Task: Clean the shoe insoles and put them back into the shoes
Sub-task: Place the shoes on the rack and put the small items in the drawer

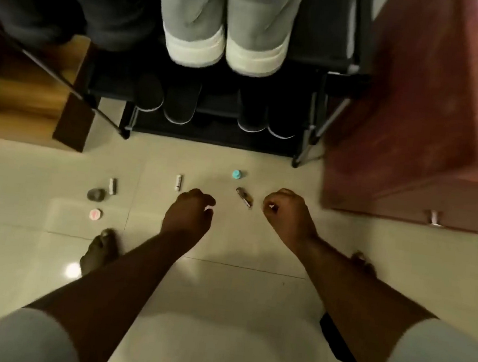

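A pair of grey sneakers with pale soles, left one (194, 28) and right one (259, 35), stands heel-out on the top shelf of a black shoe rack (341, 64). No insole is visible. My left hand (190, 214) and my right hand (287, 212) are held out over the tiled floor in front of the rack, well below the sneakers. The fingers of both hands are curled into fists and I see nothing in either.
Dark shoes (181, 104) fill the rack's lower shelf. Small items lie on the floor: a teal cap (236, 174), a white tube (179, 182), a brown object (244, 197), a grey lump (96, 194), a pink disc (95, 214). A reddish cabinet (416, 111) stands right, wooden furniture (34, 94) left.
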Tool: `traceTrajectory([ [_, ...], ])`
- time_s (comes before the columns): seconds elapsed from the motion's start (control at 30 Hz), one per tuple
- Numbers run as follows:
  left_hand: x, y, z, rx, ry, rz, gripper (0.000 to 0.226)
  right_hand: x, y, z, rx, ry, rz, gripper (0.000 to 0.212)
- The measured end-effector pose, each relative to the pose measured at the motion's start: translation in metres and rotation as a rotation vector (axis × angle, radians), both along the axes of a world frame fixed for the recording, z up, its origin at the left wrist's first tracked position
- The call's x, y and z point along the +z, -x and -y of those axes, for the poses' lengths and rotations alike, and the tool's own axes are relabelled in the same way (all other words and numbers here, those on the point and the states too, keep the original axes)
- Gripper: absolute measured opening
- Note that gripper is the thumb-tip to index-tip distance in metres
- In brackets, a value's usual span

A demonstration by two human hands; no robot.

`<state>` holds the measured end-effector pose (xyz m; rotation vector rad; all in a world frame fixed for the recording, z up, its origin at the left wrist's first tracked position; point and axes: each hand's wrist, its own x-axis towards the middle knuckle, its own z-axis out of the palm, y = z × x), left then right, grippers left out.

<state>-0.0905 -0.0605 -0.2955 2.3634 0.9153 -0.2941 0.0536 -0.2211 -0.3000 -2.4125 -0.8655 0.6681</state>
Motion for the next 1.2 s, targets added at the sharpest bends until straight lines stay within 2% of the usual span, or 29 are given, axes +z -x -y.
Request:
traceTrajectory([
  [0.1, -0.062, -0.023, -0.016, -0.035, 0.036, -0.071, 0.03, -0.061, -0.011, -0.031, -0.035, 0.084, -0.03, 0.011],
  [0.2, -0.111, -0.058, -0.022, -0.105, 0.039, -0.09, 0.047, -0.116, -0.018, -0.056, 0.062, 0.19, -0.026, 0.018],
  [0.33, -0.158, -0.108, -0.032, -0.382, -0.094, -0.182, 0.077, -0.179, -0.017, -0.072, 0.095, 0.284, -0.001, 0.032],
  [0.37, -0.165, -0.116, -0.035, -0.44, -0.109, -0.196, 0.073, -0.188, -0.016, -0.073, 0.097, 0.303, 0.039, 0.032],
  [0.43, -0.174, -0.121, -0.04, -0.496, -0.136, -0.2, 0.05, -0.2, -0.011, -0.07, 0.084, 0.315, 0.1, 0.027],
  [0.5, -0.175, -0.112, -0.043, -0.421, -0.126, -0.188, 0.032, -0.199, -0.005, -0.063, 0.068, 0.33, 0.088, 0.021],
  [0.53, -0.173, -0.105, -0.042, -0.37, -0.105, -0.194, 0.029, -0.195, -0.002, -0.058, 0.073, 0.35, 0.065, 0.02],
  [0.67, -0.126, -0.062, -0.023, -0.246, -0.003, -0.2, 0.031, -0.134, 0.01, -0.014, 0.038, 0.371, -0.084, 0.014],
  [0.87, 0.028, -0.051, 0.036, -0.337, 0.044, -0.022, 0.032, 0.027, 0.019, 0.07, -0.052, 0.243, -0.074, 0.01],
  [0.97, 0.121, -0.079, 0.078, -0.415, 0.028, 0.188, 0.031, 0.118, 0.004, 0.114, -0.164, 0.112, -0.033, 0.005],
  [1.07, 0.202, -0.115, 0.123, -0.463, 0.017, 0.421, 0.028, 0.194, -0.024, 0.164, -0.208, -0.044, 0.084, 0.014],
  [1.13, 0.237, -0.136, 0.15, -0.506, 0.008, 0.479, 0.029, 0.229, -0.046, 0.189, -0.264, -0.06, 0.147, 0.013],
  [1.2, 0.258, -0.163, 0.176, -0.588, -0.033, 0.459, 0.027, 0.255, -0.075, 0.212, -0.384, -0.045, 0.175, 0.017],
])
